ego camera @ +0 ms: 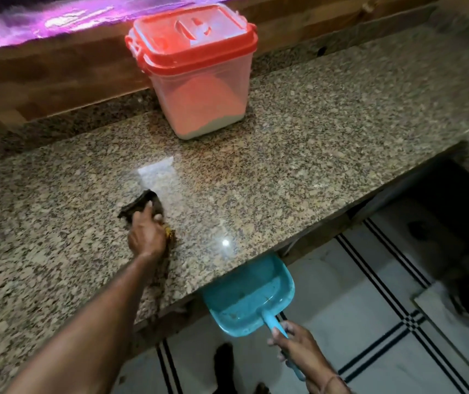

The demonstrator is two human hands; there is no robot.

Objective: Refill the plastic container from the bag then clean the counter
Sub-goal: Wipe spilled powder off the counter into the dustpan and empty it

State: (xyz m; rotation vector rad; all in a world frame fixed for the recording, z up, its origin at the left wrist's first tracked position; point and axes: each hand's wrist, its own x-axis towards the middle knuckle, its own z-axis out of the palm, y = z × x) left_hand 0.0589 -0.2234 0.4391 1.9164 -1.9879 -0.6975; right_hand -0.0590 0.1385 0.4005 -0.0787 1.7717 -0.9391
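A clear plastic container (199,89) with a red lid stands closed at the back of the speckled granite counter (298,155), holding white powder at its bottom. My left hand (145,234) presses a dark cloth (139,207) flat on the counter near the middle. A strip of the cloth trails toward the front edge beside my wrist. My right hand (298,346) grips the handle of a turquoise dustpan (251,297), held just under the counter's front edge with its mouth against the edge. A little debris lies in the pan. No bag is in view.
A wooden backsplash (57,81) runs behind the counter. Below the edge lies a white tiled floor (369,322) with black lines. My foot (223,362) shows near the bottom. A dark opening (441,194) sits under the counter at right.
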